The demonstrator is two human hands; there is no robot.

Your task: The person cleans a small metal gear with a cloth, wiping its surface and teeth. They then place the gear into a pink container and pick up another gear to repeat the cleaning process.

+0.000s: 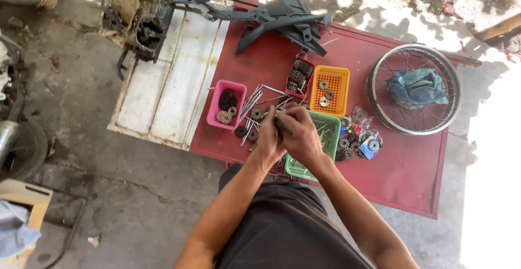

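My left hand (270, 136) and my right hand (299, 133) meet over the red table (401, 171), fingers closed together around a thin metal rod (278, 114) held between them. Just under the hands lies a green basket (329, 138). Loose metal rods (255, 106) and small sprockets are scattered to the left of the hands. A pink tray (214, 109) with gears stands further left. An orange basket (335, 90) and a dark red tray (299, 78) of sprockets sit behind the hands.
A spoked wheel rim (414, 89) with a blue cloth (417, 86) lies at the right. A black frame part (277, 19) rests at the back. A white panel (163, 84) and an engine (135, 22) are at the left. Packaged bearings (361, 138) lie beside the green basket.
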